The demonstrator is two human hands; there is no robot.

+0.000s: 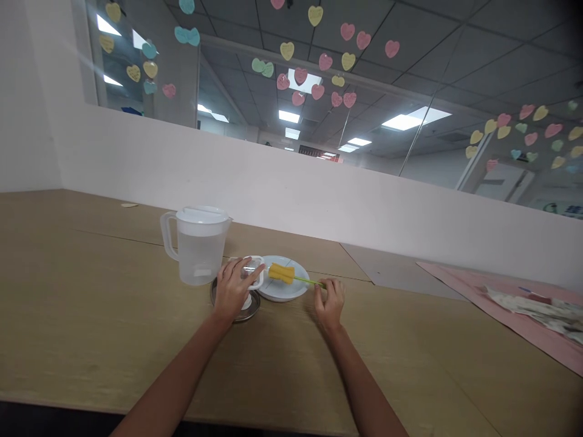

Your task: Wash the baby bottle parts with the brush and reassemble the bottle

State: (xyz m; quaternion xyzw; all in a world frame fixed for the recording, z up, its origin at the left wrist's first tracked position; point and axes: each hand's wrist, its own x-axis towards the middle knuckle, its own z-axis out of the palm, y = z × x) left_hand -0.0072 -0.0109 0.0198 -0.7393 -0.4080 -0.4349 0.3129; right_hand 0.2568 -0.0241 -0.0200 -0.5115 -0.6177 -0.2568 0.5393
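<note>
My left hand [232, 290] is closed around a clear container with a white rim [261, 273], tipped on its side with the rim facing right. In my right hand [331, 301], the fingers pinch the thin green handle of a sponge brush [281, 273]. Its yellow sponge head lies just right of the container's rim, above a white plate [298, 290]. Whether its tip reaches inside the container is hard to make out. Beneath my left hand sits a round metal dish [251, 312], partly hidden, with a small white thing in it.
A lidded translucent pitcher [200, 255] of water stands behind and left of my left hand. On the right, a pink sheet [460, 285] bears a crumpled whitish cloth [532, 306]. A grey sheet [396, 273] lies beside it. A white wall with windows [282, 182] borders the wooden table [113, 321].
</note>
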